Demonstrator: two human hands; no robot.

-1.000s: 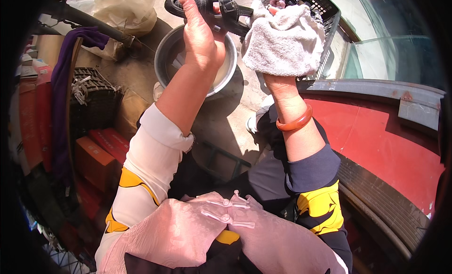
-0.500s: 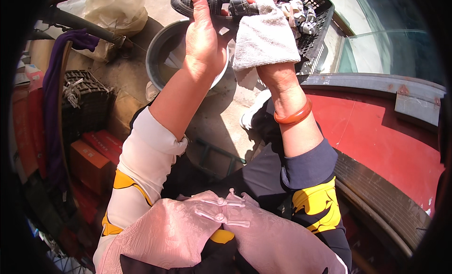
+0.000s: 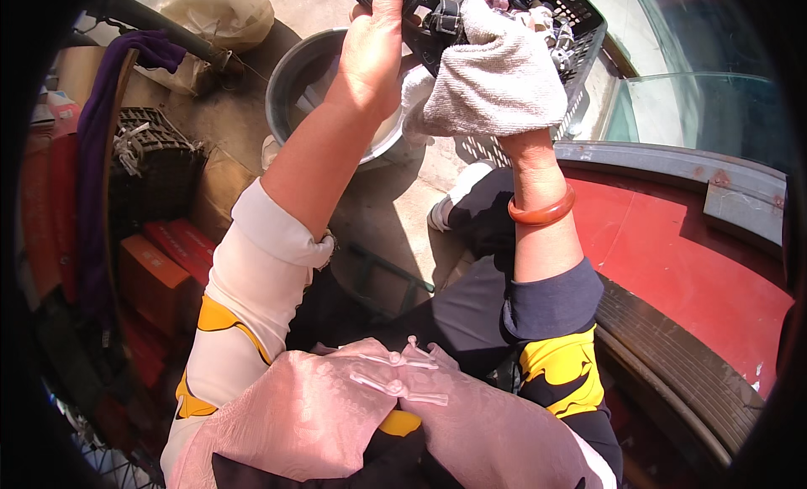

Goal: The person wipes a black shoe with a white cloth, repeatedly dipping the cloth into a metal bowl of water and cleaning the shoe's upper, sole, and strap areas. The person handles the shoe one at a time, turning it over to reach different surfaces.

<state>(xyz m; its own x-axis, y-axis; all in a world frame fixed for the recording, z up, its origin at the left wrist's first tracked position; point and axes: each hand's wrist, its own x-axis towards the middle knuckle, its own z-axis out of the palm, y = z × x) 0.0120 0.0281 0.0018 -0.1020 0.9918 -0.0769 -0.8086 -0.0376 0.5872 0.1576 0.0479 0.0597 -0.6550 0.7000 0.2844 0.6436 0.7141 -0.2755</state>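
While the left hand [image 3: 374, 56] is gripping a black sandal [image 3: 443, 20] at the top edge of the view, the right hand [image 3: 531, 146] is wearing a pale terry cloth [image 3: 504, 81] draped over it. The fingers beneath are being hidden by the fabric; whether they are closing on it cannot be told.

The governing relation is as follows. The sandal is lying crosswise between the two hands, its long axis running from upper left down toward the right. The left hand is holding its left portion; the covered right hand is standing nearer its right, strapped end. The cloth is overlapping that end in view; firm contact cannot be confirmed.

A grey basin [image 3: 284, 90] is sitting below and behind the left hand. A black perforated crate [image 3: 591, 48] is standing beyond the cloth, containing assorted pieces.

Compared with the frame half a second ago, the sandal is appearing higher and is being cut off by the upper edge. The cloth is showing farther right and spreading wider, with a flap trailing left toward the basin.
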